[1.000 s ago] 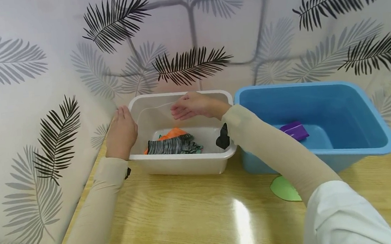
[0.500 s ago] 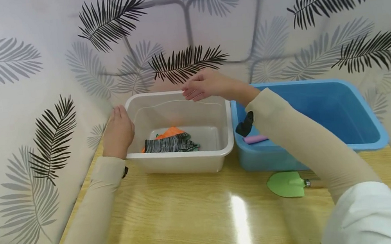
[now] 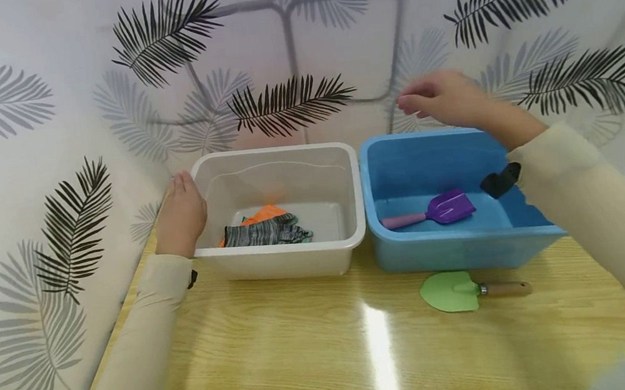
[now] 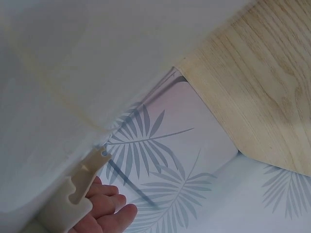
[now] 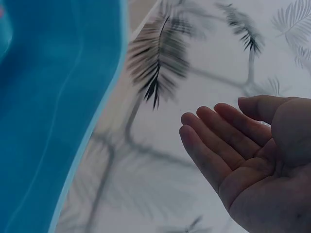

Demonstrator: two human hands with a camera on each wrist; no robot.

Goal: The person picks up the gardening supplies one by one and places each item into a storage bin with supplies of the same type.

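At the far left my left hand (image 3: 181, 211) rests against the left end of a white plastic bin (image 3: 279, 264), fingers straight and together. In the left wrist view its fingers (image 4: 108, 208) show beside a cream notched edge. Inside the white bin lie a grey-black knit glove (image 3: 262, 232) and an orange piece of cloth (image 3: 266, 213), partly under it. My right hand (image 3: 445, 100), holding nothing, is raised over the back edge of a blue plastic bin (image 3: 437, 255); the right wrist view shows its fingers spread loosely. A purple toy shovel (image 3: 452, 206) with a pink handle lies in the blue bin.
On the wooden table (image 3: 304, 340), in front of the blue bin, lies a green trowel (image 3: 450, 291) with a wooden handle. The two bins stand side by side against a leaf-patterned wall covering (image 3: 326, 43). A dark strap piece (image 3: 500, 181) hangs at my right wrist.
My right hand has moved right and up, from over the white bin to over the blue bin's back edge. The shovel and trowel now show fully. The left hand stays at the white bin.
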